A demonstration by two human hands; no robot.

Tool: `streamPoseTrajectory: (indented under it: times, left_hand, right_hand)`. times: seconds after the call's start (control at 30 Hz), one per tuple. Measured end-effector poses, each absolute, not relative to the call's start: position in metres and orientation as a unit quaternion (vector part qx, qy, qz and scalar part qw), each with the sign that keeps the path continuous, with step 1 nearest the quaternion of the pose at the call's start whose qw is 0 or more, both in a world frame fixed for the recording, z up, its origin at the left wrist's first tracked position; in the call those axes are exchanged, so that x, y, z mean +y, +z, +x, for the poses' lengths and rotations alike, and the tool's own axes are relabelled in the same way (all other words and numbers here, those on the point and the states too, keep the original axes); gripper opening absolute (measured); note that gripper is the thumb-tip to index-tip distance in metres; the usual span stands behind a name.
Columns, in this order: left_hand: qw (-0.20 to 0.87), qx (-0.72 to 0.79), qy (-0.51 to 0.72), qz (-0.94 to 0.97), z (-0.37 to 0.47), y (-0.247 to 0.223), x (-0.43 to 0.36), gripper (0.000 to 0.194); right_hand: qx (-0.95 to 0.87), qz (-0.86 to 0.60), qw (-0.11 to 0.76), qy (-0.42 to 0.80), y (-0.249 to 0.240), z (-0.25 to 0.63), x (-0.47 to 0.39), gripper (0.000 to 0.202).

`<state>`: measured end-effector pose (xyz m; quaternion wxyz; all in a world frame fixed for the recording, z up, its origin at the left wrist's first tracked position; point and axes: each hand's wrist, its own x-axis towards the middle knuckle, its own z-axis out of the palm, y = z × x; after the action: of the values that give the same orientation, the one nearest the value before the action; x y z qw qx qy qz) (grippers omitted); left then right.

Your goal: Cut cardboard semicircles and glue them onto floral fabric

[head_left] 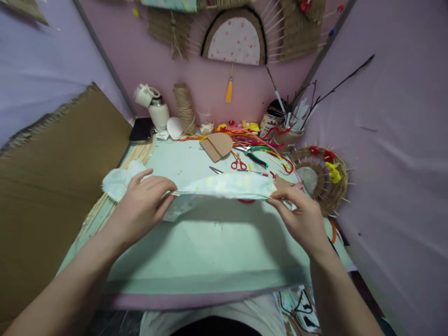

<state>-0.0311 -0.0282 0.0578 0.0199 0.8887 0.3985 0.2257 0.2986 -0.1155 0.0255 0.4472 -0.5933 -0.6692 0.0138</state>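
A strip of pale mint fabric with faint yellow spots [227, 185] stretches between my two hands above the table. My left hand [150, 196] pinches its left end between thumb and fingers. At the other end, my right hand [296, 205] grips the cloth the same way. The near edge looks folded or gathered and runs nearly straight. Part of the cloth hangs below near my left hand. Behind the fabric lie red-handled scissors [239, 164] and green-and-black pliers [257, 157]. Another bunched pale cloth [115, 183] rests beyond my left wrist.
A large cardboard sheet [63, 186] leans at the left beside thin wooden sticks [93, 210]. Along the back stand a white bottle [159, 114], a twine spool [184, 109] and a pot of twigs [275, 114]. Cut cardboard [217, 145] lies mid-table; a woven ring [339, 186] leans right.
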Motion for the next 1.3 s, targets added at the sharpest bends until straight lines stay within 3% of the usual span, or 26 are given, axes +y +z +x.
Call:
streamPoseTrajectory:
  times: [0.1,0.27,0.43,0.57,0.7,0.8,0.93,1.13,1.3]
  left_hand:
    - [0.041,0.42,0.224,0.878,-0.032,0.064,-0.033,0.02]
    - [0.083,0.48,0.214,0.847,-0.039,0.081,-0.045,0.027]
    - [0.117,0.467,0.119,0.868,-0.053,0.093,-0.043,0.035]
    - [0.092,0.479,0.031,0.873,-0.052,0.075,-0.02,0.029]
    - [-0.021,0.511,0.114,0.852,-0.037,0.038,-0.019,0.032]
    - [0.047,0.439,0.156,0.884,-0.019,0.013,-0.037,0.032]
    - [0.146,0.385,0.095,0.907,0.0,-0.017,-0.052,0.036]
    - [0.145,0.406,0.058,0.9,-0.001,-0.046,-0.047,0.037]
    - [0.151,0.406,0.066,0.899,-0.004,-0.053,-0.051,0.039]
  right_hand:
    - [-0.632,-0.626,0.455,0.023,0.032,0.299,-0.118,0.005]
    - [-0.571,-0.653,0.474,0.151,0.039,0.291,-0.132,0.011]
    - [-0.588,-0.668,0.408,0.204,0.041,0.282,-0.131,0.013]
    - [-0.609,-0.683,0.333,0.228,0.011,0.28,-0.105,0.013]
    - [-0.572,-0.717,0.359,0.174,-0.026,0.295,-0.089,0.025]
    - [-0.581,-0.722,0.353,0.125,-0.034,0.31,-0.086,0.021]
    - [-0.646,-0.706,0.262,0.124,-0.028,0.309,-0.066,0.016]
    - [-0.706,-0.697,0.072,0.103,-0.029,0.297,-0.016,0.015]
    - [-0.709,-0.703,0.041,0.032,-0.031,0.3,0.007,0.018]
